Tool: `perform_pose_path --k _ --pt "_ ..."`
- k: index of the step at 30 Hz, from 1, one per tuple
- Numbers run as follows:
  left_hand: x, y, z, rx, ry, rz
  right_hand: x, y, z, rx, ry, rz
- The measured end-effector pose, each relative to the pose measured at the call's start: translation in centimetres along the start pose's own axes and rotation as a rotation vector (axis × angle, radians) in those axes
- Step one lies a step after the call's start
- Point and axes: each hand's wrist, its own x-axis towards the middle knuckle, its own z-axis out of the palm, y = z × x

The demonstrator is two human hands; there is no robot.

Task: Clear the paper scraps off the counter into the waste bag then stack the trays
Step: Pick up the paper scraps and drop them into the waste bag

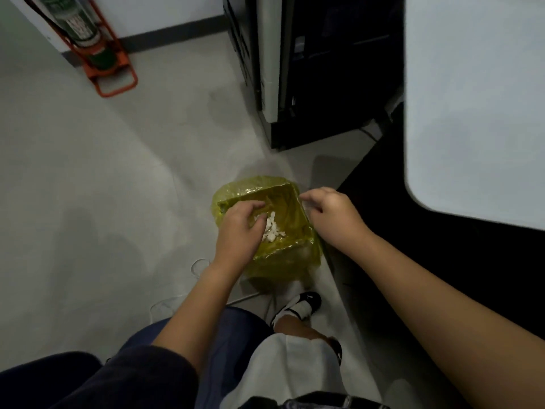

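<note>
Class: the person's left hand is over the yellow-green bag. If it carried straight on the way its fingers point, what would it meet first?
Probably the white paper scraps beneath the left hand, lying inside the translucent yellow-green plastic waste bag. Depth is unclear, so the bag's inner wall could come first.

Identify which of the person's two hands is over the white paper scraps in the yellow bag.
The left hand, fingers curled over the paper scraps inside the waste bag. The right hand is at the bag's right rim instead.
</note>
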Motion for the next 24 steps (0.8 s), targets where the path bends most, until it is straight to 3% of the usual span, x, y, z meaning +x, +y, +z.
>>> perform_pose_path --k 11,24 --pt "-9.6 11.2 0.5 -0.083 -0.010 0.245 -14.6 0.9 -9.6 0.151 0.240 -0.106" --pt "-19.7 21.8 9.0 0.008 -0.272 0.659 -31.6 12.1 -15.7 0.260 0.586 0.124"
